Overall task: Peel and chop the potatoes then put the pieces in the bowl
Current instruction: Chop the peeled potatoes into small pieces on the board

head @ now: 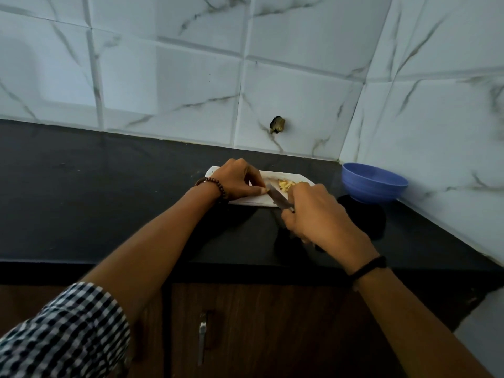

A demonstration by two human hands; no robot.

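One knife [276, 198] in the right hand [319, 216] points away and leftward.

The left hand [234, 178] covers the left half of the board [245, 201]. Whatever its curled fingers pin beside the knife [278, 199] is hidden. The knife's handle is buried in the right hand [319, 214], which also masks part of the potato pieces [285, 184], too small to count. At centre right, the near wall of the bowl [373, 186] hides its bottom. Both forearms run off the bottom edge. The dark lump [277, 124] in the wall is unclear.
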